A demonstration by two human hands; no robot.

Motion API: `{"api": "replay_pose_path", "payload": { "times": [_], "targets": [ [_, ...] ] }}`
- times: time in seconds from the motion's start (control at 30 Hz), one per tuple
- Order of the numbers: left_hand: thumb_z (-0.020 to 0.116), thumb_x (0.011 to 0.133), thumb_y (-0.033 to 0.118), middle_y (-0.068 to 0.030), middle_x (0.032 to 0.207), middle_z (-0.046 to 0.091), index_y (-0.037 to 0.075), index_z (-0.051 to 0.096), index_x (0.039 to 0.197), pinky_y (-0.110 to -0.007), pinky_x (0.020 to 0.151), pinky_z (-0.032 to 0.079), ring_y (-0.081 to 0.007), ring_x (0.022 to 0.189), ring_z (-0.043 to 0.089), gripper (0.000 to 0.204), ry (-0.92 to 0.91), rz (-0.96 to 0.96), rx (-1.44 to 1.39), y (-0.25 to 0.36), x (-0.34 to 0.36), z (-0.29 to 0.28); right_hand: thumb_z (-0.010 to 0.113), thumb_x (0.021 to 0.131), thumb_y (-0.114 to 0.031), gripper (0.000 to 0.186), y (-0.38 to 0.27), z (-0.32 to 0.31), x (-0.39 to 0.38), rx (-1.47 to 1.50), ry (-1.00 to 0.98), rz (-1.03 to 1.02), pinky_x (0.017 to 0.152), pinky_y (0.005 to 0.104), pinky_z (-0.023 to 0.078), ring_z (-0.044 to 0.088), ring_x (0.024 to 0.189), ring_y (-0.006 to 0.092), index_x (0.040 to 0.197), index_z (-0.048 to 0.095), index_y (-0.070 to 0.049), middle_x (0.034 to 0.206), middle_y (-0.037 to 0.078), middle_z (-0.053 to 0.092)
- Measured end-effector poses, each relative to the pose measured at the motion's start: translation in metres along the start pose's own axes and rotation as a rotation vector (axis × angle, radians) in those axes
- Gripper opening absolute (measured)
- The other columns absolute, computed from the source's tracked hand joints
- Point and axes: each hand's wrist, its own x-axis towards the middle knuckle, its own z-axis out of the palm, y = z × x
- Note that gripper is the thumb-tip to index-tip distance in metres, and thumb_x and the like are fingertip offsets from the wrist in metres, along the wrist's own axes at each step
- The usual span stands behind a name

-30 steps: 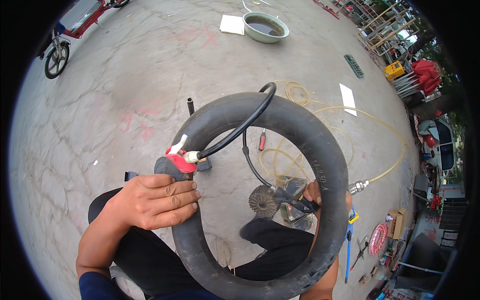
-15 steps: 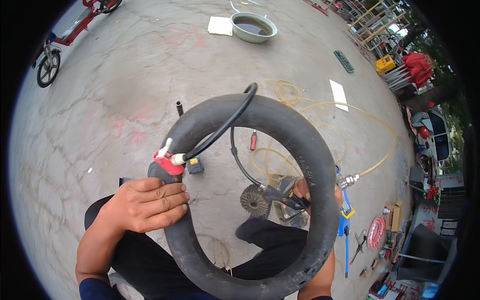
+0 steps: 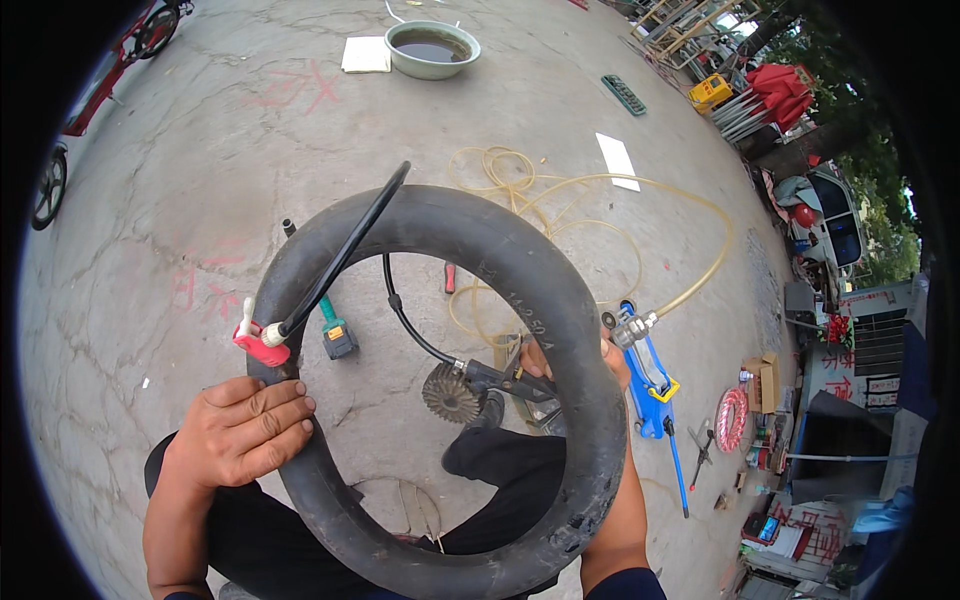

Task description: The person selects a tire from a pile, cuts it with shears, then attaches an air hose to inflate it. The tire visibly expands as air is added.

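Note:
A black rubber inner tube [image 3: 592, 400], rounded with air, stands up in front of me. My left hand [image 3: 245, 425] is closed around its left side, fingers over the front. Just above that hand, a red clip-on air chuck with a white lever [image 3: 262, 343] sits at the tube's edge; the valve itself is hidden. From it a black hose [image 3: 350, 245] loops over to an inflator gun [image 3: 490, 376] with a round, ribbed gauge [image 3: 452, 392]. Partly hidden behind the tube's right side, my right hand [image 3: 534, 359] grips the gun's handle. A clear yellowish air hose [image 3: 700, 290] joins it through a metal coupling.
Beyond the tube lie a green cordless tool [image 3: 338, 335], a red-handled screwdriver [image 3: 450, 278] and coiled hose. A blue floor jack [image 3: 652, 385] stands to the right. Farther off are a basin of dark water [image 3: 398, 62], a white sheet [image 3: 616, 162] and a green tray [image 3: 624, 94].
The whole scene has slid left in view as my head turned. The tube has shifted left with both hands still gripping. More of the floor jack and the cordless tool now shows.

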Motion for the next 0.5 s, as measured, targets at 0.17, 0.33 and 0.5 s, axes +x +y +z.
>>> {"api": "replay_pose_path", "payload": {
  "times": [0.17,0.33,0.5],
  "targets": [
    [0.066,0.085,0.005,-0.0084,0.106,0.075,0.008,0.067,0.100,-0.031,0.078,0.054,-0.0232,0.101,0.073,0.015,-0.017,-0.010,0.004,0.0007,0.0010,-0.0020,0.055,0.092,-0.048,0.052,-0.0001,0.0012,0.0022,0.006,-0.049,-0.027,0.063,0.0377,0.035,0.041,0.059,0.0187,0.109,0.061,0.001,0.065,0.006,0.047],
    [0.066,0.085,0.005,-0.0080,0.106,0.075,0.008,0.068,0.100,-0.031,0.079,0.054,-0.0228,0.101,0.073,0.016,-0.014,-0.008,0.003,0.0002,0.0019,-0.0019,0.054,0.094,-0.049,0.054,0.0004,0.0012,0.0050,0.003,-0.076,-0.044,0.063,0.0379,0.035,0.041,0.059,0.0185,0.114,0.060,0.001,0.065,0.006,0.048],
    [0.067,0.085,0.005,-0.0079,0.107,0.075,0.008,0.068,0.100,-0.031,0.079,0.054,-0.0229,0.101,0.073,0.016,-0.021,-0.012,0.000,0.0003,0.0021,-0.0018,0.054,0.095,-0.051,0.057,0.0005,0.0004,0.0044,0.018,-0.077,-0.033,0.064,0.0371,0.034,0.041,0.060,0.0182,0.121,0.058,0.000,0.067,0.005,0.048]
  ]
}}
